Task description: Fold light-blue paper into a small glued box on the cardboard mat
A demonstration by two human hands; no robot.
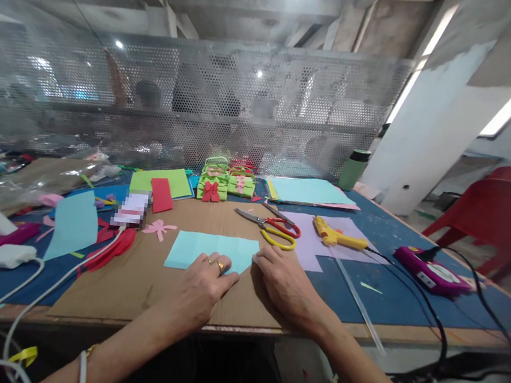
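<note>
A light blue paper sheet [211, 250] lies flat on a brown cardboard board [138, 282]. My left hand [201, 285], with rings on it, rests palm down at the sheet's near edge, fingers stretched onto it. My right hand [285, 284] lies flat beside the sheet's right corner, fingertips at its edge. Neither hand holds anything. Red and yellow handled scissors [274, 226] lie just beyond my right hand.
A yellow glue gun [337, 235] sits on lilac paper [323, 237], its black cable running right. Green paper baskets [224, 182], green and red sheets, a pink paper bow [159, 228] and a purple device [431, 271] surround the board. A perforated metal screen [201, 102] backs the table; a red chair [502, 209] stands right.
</note>
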